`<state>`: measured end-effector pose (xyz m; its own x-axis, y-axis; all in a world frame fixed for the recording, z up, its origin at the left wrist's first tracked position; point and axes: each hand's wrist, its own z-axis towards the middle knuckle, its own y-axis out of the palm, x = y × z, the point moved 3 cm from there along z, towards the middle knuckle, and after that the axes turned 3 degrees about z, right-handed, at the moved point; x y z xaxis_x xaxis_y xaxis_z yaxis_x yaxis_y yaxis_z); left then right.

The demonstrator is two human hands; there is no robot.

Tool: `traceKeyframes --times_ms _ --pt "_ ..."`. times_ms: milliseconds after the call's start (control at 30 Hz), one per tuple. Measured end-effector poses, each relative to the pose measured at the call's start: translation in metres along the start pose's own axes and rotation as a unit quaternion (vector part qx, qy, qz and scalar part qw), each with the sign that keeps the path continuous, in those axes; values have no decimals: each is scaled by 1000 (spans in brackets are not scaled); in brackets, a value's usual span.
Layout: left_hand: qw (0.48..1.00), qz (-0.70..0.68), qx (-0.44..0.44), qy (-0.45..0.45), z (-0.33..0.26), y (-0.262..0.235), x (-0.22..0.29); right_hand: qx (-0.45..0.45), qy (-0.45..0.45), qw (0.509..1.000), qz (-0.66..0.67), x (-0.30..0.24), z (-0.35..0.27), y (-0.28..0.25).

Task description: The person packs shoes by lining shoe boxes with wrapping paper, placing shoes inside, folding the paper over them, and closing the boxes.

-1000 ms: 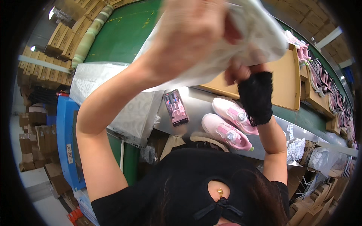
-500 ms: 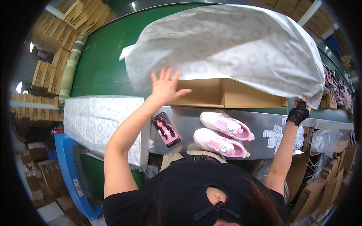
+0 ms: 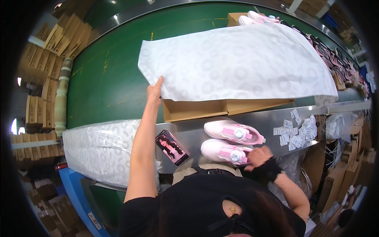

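Note:
A large sheet of white patterned tissue paper [image 3: 244,65] lies over an open brown cardboard box [image 3: 197,111], whose near side shows below it. My left hand [image 3: 154,93] holds the sheet's left edge, thumb on top. Two white-and-pink sneakers with dial closures sit side by side on the metal ledge, a far sneaker [image 3: 225,129] and a near sneaker [image 3: 215,150]. Around the heel of the near one, the fingers of my right hand [image 3: 259,157] are curled, in a dark fingerless glove; the heel is partly hidden.
A phone [image 3: 172,147] lies left of the sneakers; small white packets [image 3: 298,132] are scattered at right. A stack of patterned paper [image 3: 100,150] rests at left. On the green belt [image 3: 106,71], another pair of sneakers [image 3: 256,17] sits at the back, with pink and black shoes further right.
The raised paper has come down flatter over the box. My left hand has closed on its left edge. My right hand has let go of its right corner and come back to the near sneaker.

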<state>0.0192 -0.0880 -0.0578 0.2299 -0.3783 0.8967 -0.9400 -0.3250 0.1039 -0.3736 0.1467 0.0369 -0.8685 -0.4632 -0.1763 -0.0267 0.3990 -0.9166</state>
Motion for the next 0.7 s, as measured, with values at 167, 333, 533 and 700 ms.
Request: traceKeyframes --times_ms 167,333,533,700 --pt "993 42 49 98 -21 4 -23 276 -171 946 15 -40 8 -10" --pt "970 42 6 240 -44 -63 -27 265 -156 885 349 -71 79 -105" --pt "874 331 93 343 -115 -40 59 407 60 852 323 -20 205 -116" --pt "941 197 1 274 -140 5 94 315 -22 888 334 -66 287 -1"
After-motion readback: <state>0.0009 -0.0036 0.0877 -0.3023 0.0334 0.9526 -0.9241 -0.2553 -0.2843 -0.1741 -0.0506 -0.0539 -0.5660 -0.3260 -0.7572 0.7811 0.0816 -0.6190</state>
